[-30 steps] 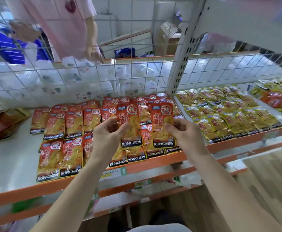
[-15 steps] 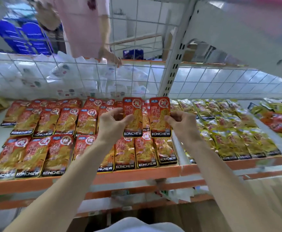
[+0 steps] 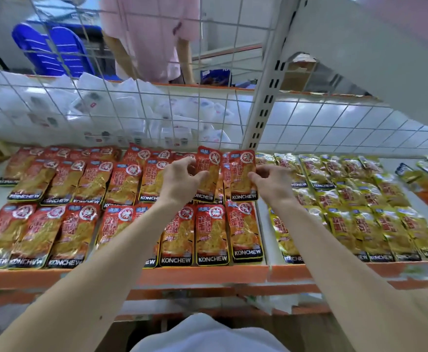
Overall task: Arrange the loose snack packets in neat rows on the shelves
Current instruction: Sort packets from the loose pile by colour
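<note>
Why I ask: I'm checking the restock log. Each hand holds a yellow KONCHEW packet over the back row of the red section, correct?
No: the packets are red, not yellow. The head view shows the left hand pinching the left red packet and the right hand pinching the right red packet over the back row of the red section; the yellow packets lie further right.

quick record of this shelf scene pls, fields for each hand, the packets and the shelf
left hand: pinches a red packet at its left edge
right hand: pinches a second red packet at its right edge
held pair: side by side, right end of back row
red rows: two, front and back, left bay
yellow packets: rows in the right bay
shelf: orange front lip
behind: wire grid, white bags beyond
</note>
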`<state>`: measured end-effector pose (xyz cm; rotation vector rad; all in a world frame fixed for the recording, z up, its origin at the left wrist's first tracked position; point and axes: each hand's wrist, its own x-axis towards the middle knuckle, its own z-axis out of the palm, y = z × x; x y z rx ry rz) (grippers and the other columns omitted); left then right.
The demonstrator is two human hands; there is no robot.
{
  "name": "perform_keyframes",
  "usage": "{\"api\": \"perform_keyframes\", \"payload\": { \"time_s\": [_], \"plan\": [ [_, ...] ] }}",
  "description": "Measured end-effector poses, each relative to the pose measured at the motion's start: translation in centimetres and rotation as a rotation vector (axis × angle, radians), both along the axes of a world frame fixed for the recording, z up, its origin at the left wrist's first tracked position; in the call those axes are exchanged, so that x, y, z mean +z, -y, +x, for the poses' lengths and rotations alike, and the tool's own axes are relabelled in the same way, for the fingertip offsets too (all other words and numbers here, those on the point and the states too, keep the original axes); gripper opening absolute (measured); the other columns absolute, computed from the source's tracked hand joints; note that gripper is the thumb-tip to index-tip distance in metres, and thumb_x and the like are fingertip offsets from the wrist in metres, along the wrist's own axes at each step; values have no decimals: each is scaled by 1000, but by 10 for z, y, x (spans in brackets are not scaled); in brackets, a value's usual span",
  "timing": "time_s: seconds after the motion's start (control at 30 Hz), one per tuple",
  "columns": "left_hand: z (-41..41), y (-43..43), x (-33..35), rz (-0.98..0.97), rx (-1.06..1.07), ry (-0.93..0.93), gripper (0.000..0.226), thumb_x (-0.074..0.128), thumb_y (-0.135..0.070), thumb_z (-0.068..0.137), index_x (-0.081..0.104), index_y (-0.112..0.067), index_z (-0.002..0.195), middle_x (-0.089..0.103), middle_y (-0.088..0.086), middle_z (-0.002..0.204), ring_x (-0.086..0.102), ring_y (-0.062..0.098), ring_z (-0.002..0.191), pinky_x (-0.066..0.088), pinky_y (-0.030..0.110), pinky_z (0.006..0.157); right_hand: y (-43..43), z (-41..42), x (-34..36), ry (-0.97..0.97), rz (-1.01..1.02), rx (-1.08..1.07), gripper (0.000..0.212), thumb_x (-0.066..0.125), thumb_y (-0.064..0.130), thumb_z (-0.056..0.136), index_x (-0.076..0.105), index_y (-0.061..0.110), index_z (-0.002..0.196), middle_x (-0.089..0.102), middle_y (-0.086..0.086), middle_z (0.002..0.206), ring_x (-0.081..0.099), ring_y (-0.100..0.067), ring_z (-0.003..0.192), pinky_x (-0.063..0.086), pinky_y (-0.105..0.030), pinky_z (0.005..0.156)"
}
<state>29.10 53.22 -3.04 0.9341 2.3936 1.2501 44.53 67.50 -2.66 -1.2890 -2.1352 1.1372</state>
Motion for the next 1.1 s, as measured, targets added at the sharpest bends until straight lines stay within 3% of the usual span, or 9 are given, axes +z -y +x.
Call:
{"api": "perform_keyframes", "payload": {
  "time_s": [0.1,0.23,0.37,0.5,0.63,0.77,0.87,1.1],
  "plan": [
    [-2,-3,-5,-59,-14,-65,40,74,-30,90,67,-3,118,69,1,86,59,7,68,42,6,60,-1,-7,-5,65,42,18,21,67,20,94,73,5,107,66,-4,95,61,-20,89,42,-23,75],
    [-6,-4,-11,-128,-13,-118,44,72,-33,91,64,0,119,62,-2,73,53,3,61,38,9,51,-1,-14,-8,127,110,41,22,65,21,95,72,5,108,64,-2,92,56,-16,85,36,-17,70],
    [-10,-4,-16,-188,3,-138,42,72,-37,90,65,-1,110,58,-2,77,53,10,68,36,19,61,2,-18,-15,149,165,47,20,65,21,95,72,5,105,69,-8,92,62,-22,87,40,-22,70],
    [-12,-3,-19,-283,-9,-236,41,70,-46,89,63,-6,93,56,6,92,56,24,88,41,28,71,8,-18,-20,139,198,36,22,68,20,93,70,4,107,70,-10,99,57,-17,84,45,-23,75],
    [-9,0,-23,-296,-23,-393,58,65,-54,89,60,-5,120,56,12,117,51,28,112,45,38,96,11,-16,-27,147,289,25,29,70,19,91,61,5,114,60,-9,106,56,-25,103,39,-24,82],
    [-3,6,-25,-320,-119,-521,63,58,-57,91,49,-18,141,48,7,140,43,27,129,36,45,103,13,-11,-29,156,451,213,43,71,24,89,60,13,128,57,-7,132,46,-25,126,40,-36,103],
    [0,7,-28,-372,-218,-532,61,57,-56,92,47,-27,144,42,0,151,36,23,138,26,46,106,13,-7,-32,256,480,337,48,69,32,90,58,24,136,46,1,150,35,-21,141,30,-45,111],
    [4,2,-28,-387,-265,-545,56,51,-56,96,46,-30,145,37,0,156,29,22,143,23,46,106,17,-3,-34,294,464,304,54,67,37,92,54,21,141,46,2,151,35,-18,142,26,-38,113]
  ]
}}
